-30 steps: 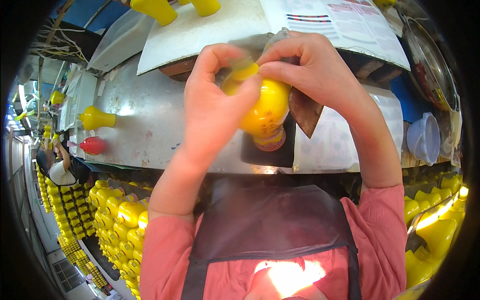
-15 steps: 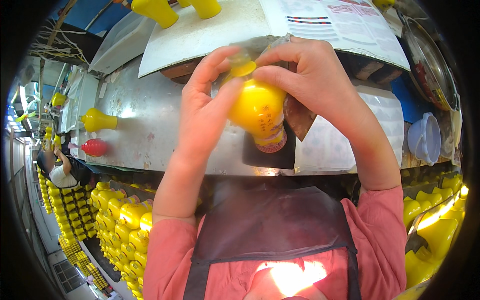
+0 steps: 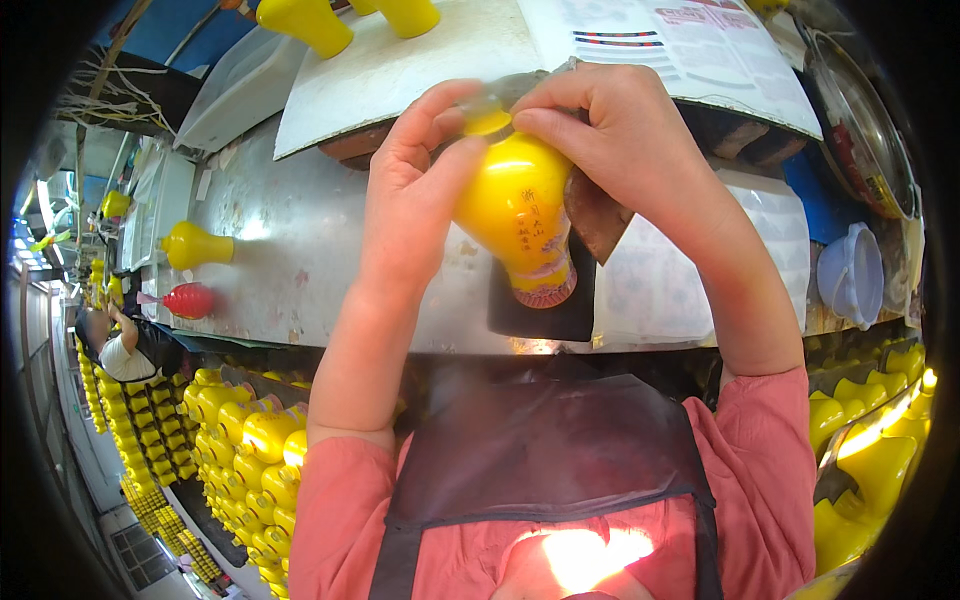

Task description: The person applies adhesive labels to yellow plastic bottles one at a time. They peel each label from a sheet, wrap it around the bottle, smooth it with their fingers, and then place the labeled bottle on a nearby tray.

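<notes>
The vase is tilting over the surface, mouth toward eleven o'clock and foot toward five. Its lettering and foot band are already showing; the shoulder is showing bare yellow on this side, so the decoration appears well advanced. The neck is still being handled, and whether it is finished I cannot tell. The left hand is curving its fingers partway round the neck, blurred; the right hand is bringing thumb and forefinger nearly together beside it. Whether either is gripping, I cannot tell. At nine o'clock another vase is showing no decoration on its visible side. Toward one o'clock, strips are lying unused. Toward eight, racked vases are standing, their completeness unclear.
</notes>
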{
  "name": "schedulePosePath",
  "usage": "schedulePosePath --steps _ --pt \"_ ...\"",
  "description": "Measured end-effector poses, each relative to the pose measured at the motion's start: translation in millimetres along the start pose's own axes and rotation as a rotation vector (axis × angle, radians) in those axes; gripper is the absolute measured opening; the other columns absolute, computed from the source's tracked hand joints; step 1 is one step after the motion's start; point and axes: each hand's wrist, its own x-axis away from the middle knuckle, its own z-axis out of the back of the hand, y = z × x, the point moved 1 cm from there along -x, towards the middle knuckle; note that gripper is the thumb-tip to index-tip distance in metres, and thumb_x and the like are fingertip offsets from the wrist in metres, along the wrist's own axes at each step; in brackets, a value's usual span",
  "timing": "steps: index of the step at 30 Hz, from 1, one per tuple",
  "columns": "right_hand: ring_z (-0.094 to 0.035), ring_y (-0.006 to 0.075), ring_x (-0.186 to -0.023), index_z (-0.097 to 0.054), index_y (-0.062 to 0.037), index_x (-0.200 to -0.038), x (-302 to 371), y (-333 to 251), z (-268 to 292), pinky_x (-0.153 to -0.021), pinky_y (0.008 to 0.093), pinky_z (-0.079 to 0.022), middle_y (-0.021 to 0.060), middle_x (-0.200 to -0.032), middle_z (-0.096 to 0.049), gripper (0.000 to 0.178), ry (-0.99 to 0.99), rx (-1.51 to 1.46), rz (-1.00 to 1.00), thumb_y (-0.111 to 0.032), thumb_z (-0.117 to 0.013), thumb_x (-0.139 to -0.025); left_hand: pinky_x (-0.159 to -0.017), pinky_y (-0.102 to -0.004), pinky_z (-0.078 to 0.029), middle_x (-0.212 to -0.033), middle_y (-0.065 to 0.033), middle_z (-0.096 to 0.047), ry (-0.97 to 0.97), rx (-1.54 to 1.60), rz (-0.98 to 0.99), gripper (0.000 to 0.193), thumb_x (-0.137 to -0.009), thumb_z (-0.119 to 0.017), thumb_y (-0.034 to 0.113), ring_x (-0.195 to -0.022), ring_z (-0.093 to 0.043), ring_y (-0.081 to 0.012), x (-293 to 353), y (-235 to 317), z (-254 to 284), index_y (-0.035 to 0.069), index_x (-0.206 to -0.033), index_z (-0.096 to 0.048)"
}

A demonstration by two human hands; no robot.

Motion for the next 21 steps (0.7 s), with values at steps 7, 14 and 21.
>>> schedulePosePath --steps 7,14,21 --pt "-0.069 0.015 -0.068 -0.076 0.0017 -0.093 -3.1 -1.7 -4.8 -0.065 0.0286 -0.054 0.0095 -0.081 -0.074 0.018 0.043 -0.028 -0.016 -0.016 -0.075 -0.089 -0.09 -0.0262 -0.053 -0.116 -0.0073 -0.069 0.013 0.012 0.011 0.044 -0.096 -0.061 0.001 -0.103 -0.065 -0.0107 -4.7 -4.6 0.4 0.006 -0.139 -0.061" --pt "-0.069 0.0132 -0.067 -0.076 0.0017 -0.092 -6.2 -0.7 -5.3 -0.064 0.0281 -0.054 0.0096 -0.077 -0.073 0.019 0.022 -0.021 -0.052 -0.017 -0.075 -0.089 -0.09 -0.0265 -0.053 -0.116 -0.0071 -0.07 0.024 0.011 0.009 0.044 -0.096 -0.062 0.0 -0.103 -0.065 -0.0108 -4.0 -5.8 1.0 0.006 -0.139 -0.062" --pt "-0.069 0.0123 -0.067 -0.077 0.0018 -0.092 -6.3 -0.5 -7.8 -0.063 0.0276 -0.054 0.009 -0.077 -0.074 0.02 0.034 -0.014 -0.033 -0.018 -0.075 -0.09 -0.09 -0.0262 -0.053 -0.115 -0.0066 -0.069 0.034 0.019 0.009 0.043 -0.096 -0.062 0.0 -0.102 -0.065 -0.0104 -2.8 -5.3 1.4 0.006 -0.138 -0.062"
